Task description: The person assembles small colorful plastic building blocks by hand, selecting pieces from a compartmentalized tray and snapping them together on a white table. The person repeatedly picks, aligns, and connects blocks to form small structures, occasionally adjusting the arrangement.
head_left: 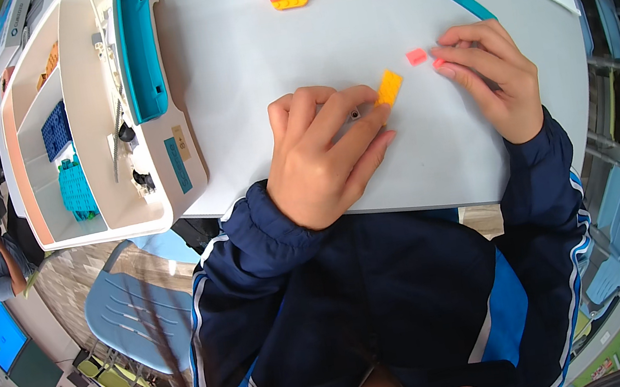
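Aslant, yellow brick (391, 86) at left fingers (370, 123), long axis toward far right

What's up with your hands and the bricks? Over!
Left hand touching yellow brick. Right hand pinching pink piece. Loose pink brick between hands. Teal piece just beyond right hand.

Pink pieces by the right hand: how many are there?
2: one pink piece lies on the table, left of the right hand; another pink piece is pinched in that hand. Fingers may hide more.
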Demonstrator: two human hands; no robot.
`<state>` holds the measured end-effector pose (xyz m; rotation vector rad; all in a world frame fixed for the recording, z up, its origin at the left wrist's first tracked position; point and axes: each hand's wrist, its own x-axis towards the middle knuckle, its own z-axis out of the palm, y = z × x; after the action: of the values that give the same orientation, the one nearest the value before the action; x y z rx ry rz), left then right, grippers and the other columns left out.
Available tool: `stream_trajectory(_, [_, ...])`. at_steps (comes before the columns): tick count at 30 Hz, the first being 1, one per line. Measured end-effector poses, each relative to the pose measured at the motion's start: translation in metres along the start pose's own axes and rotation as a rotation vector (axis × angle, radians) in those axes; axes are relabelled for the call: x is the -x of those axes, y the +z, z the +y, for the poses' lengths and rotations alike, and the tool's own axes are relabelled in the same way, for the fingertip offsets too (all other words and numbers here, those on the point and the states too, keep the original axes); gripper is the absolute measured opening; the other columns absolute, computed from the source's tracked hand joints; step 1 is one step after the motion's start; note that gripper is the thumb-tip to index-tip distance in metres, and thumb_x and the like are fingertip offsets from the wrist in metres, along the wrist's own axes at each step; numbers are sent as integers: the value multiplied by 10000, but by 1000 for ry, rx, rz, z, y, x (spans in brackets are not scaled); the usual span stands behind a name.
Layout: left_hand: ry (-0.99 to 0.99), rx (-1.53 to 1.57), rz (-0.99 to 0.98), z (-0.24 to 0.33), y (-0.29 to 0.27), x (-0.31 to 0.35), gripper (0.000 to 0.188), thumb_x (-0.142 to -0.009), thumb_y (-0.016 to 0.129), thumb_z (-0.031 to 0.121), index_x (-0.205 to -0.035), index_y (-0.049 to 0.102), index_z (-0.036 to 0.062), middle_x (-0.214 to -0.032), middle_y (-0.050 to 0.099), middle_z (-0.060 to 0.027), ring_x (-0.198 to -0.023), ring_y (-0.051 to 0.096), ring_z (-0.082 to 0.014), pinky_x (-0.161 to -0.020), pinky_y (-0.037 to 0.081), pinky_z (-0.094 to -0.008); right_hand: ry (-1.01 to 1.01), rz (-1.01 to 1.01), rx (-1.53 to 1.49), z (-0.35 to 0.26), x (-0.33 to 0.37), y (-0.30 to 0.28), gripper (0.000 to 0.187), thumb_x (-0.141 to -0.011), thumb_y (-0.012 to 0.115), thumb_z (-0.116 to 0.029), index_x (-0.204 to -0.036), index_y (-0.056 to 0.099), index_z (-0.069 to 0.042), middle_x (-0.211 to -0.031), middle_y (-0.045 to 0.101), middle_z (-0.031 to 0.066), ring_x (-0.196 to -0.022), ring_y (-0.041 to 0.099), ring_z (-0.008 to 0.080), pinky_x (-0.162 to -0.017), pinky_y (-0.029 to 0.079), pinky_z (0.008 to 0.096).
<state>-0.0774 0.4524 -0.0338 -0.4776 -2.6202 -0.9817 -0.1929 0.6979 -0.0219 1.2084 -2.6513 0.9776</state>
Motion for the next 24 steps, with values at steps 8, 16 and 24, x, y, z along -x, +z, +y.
stream_trajectory(8, [-11, 26, 14, 0, 4, 1, 279, -778, 811, 50, -1052, 766, 82, -1150, 694, -44, -967, 570, -224, -902, 371, -359, -37, 35, 1, -2, -3, 3, 239, -832, 751, 20, -1068, 757, -18, -1071, 716, 108, -979, 647, 288, -825, 536, 338])
stream_trajectory(16, [-12, 34, 29, 0, 3, 0, 274, -785, 806, 34, -1052, 767, 83, -1140, 694, -41, -959, 573, -222, -896, 378, -359, 10, 32, 13, -5, -2, 2, 257, -842, 744, 42, -1099, 723, 37, -1147, 707, 159, -1044, 654, 303, -907, 524, 353])
stream_trajectory(24, [-11, 39, 23, -1, 4, 1, 288, -779, 806, 31, -1059, 765, 85, -1147, 692, -37, -947, 568, -222, -887, 388, -354, -119, 82, -100, -17, -5, 1, 218, -827, 763, 33, -1043, 728, 43, -1032, 702, 152, -868, 649, 273, -793, 537, 340])
